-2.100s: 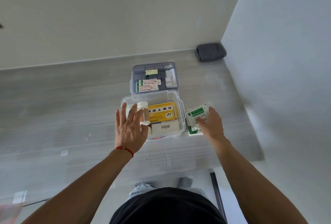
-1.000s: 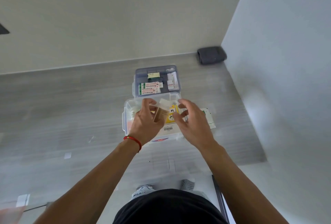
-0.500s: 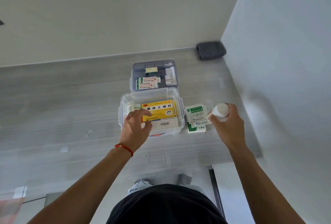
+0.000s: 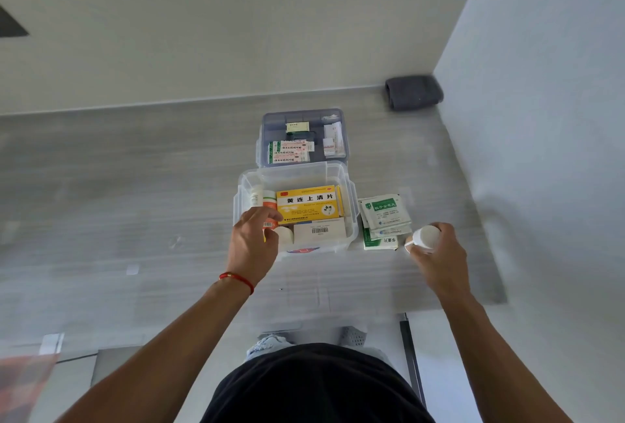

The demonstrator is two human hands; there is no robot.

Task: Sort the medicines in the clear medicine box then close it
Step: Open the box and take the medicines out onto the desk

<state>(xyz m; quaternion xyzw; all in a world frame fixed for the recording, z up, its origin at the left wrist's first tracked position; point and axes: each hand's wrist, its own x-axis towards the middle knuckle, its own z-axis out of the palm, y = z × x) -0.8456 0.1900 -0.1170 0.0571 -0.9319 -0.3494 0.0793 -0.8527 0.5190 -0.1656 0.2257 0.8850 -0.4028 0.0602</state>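
- Clear plastic medicine box (image 4: 351, 192) sits open on the grey counter (image 4: 135, 185), its tinted lid tray (image 4: 262, 138) lying just behind it with small packets inside.
- Left hand (image 4: 252, 243) reaches into the box's near-left corner — fingers curled around an orange-labelled bottle (image 4: 269, 209) beside the yellow carton (image 4: 309, 204).
- Right hand (image 4: 439, 253) is closed around a white bottle (image 4: 426, 236), just right of the green sachets (image 4: 384, 216) lying outside the box.
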